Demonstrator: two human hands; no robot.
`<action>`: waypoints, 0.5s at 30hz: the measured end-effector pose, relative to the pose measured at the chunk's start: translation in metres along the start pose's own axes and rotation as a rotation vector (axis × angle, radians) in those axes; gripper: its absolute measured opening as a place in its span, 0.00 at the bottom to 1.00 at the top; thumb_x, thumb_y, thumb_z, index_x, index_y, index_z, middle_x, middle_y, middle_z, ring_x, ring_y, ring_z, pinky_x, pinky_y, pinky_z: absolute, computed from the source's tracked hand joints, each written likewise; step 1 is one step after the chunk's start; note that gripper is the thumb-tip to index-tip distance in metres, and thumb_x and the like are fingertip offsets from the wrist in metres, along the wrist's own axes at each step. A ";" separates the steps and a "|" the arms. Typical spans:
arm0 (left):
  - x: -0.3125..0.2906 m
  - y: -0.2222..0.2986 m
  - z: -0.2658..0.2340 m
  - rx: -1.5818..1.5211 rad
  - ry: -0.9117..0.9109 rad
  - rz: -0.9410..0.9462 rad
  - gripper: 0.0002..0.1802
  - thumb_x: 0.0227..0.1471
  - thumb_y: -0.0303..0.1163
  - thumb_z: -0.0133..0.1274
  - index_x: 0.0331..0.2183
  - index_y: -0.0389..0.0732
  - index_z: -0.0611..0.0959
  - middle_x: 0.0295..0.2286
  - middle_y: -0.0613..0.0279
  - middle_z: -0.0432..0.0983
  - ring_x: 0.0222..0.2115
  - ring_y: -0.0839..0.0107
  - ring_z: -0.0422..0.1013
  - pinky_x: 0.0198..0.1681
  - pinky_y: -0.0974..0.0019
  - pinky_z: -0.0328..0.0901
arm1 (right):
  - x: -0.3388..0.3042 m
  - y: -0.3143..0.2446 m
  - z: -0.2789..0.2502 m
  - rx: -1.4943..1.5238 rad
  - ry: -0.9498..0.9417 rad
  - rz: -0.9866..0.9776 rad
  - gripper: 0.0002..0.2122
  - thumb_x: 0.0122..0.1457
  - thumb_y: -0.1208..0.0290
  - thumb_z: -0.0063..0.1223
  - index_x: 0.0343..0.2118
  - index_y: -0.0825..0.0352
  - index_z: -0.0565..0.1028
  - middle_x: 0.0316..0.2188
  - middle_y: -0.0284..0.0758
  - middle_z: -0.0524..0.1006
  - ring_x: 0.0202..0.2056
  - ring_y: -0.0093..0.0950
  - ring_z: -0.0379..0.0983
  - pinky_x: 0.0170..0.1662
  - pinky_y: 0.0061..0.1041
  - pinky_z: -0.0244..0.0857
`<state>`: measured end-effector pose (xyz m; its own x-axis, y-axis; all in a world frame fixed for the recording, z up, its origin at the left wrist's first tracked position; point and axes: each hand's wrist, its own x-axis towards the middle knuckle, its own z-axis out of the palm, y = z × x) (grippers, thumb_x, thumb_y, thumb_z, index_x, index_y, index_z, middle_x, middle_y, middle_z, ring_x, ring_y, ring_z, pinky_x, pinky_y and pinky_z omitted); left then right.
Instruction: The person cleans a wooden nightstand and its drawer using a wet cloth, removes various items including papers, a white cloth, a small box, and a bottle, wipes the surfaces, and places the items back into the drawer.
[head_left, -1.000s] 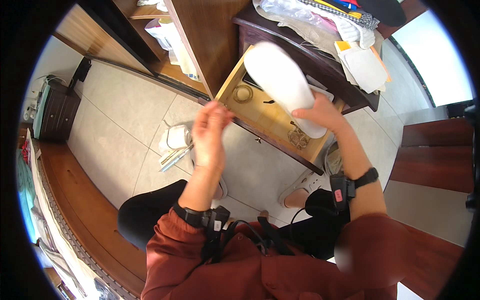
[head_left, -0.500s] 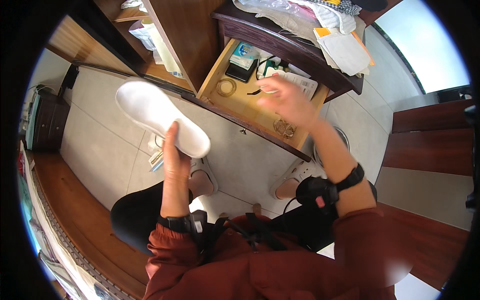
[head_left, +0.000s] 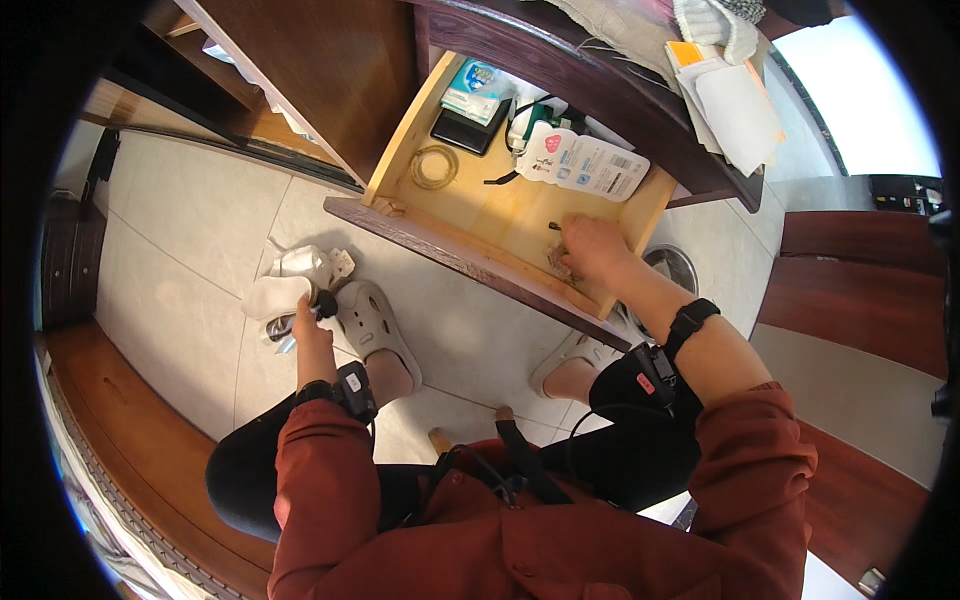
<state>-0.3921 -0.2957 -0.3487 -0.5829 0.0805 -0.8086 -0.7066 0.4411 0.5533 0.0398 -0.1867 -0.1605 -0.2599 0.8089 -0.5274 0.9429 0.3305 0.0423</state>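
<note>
Low over the floor, my left hand (head_left: 314, 338) is closed on the edge of a white insole (head_left: 275, 296). Under and around the insole lie a crumpled whitish bag (head_left: 303, 262) and a dark item I cannot make out. Inside the pulled-out wooden drawer (head_left: 480, 225), my right hand (head_left: 592, 247) reaches to the front right corner. Its fingers curl down over a small tangled brown bundle (head_left: 560, 262), partly hidden by the hand. A small dark piece sits at the fingertips.
The drawer also holds a coiled beige ring (head_left: 434, 167), a black box (head_left: 470, 132), a blue-white packet (head_left: 478, 88) and a white printed package (head_left: 583, 162). Papers (head_left: 733, 110) lie on the cabinet above. A metal bowl (head_left: 670, 267) stands beside the drawer. Clogs (head_left: 372, 325) are on my feet.
My left hand has lowered the white insole from in front of me to the things on the floor. My right hand has moved down into the drawer, onto the tangled bundle.
</note>
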 end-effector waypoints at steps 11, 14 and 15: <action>-0.069 0.034 0.026 -0.153 -0.057 0.330 0.20 0.39 0.30 0.54 0.38 0.32 0.73 0.35 0.57 0.71 0.31 0.67 0.70 0.34 0.64 0.66 | 0.003 0.013 0.025 0.206 0.081 -0.092 0.09 0.48 0.77 0.46 0.33 0.69 0.75 0.38 0.47 0.72 0.38 0.42 0.72 0.41 0.34 0.67; -0.121 0.053 0.038 -0.208 -0.195 0.362 0.18 0.43 0.29 0.51 0.39 0.35 0.73 0.35 0.58 0.71 0.34 0.68 0.70 0.37 0.65 0.65 | 0.000 0.011 0.022 0.174 0.005 -0.087 0.08 0.47 0.77 0.47 0.31 0.70 0.75 0.35 0.47 0.74 0.37 0.41 0.72 0.40 0.34 0.67; -0.142 0.055 0.041 -0.203 -0.209 0.385 0.17 0.45 0.29 0.51 0.40 0.35 0.73 0.35 0.58 0.72 0.34 0.68 0.70 0.39 0.66 0.64 | -0.001 0.009 0.022 0.116 -0.067 -0.080 0.07 0.47 0.77 0.48 0.30 0.71 0.75 0.33 0.47 0.74 0.37 0.41 0.72 0.40 0.34 0.67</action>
<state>-0.3322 -0.2462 -0.2113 -0.7389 0.3913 -0.5486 -0.5314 0.1624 0.8314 0.0535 -0.1947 -0.1781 -0.3244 0.7466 -0.5808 0.9384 0.3311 -0.0987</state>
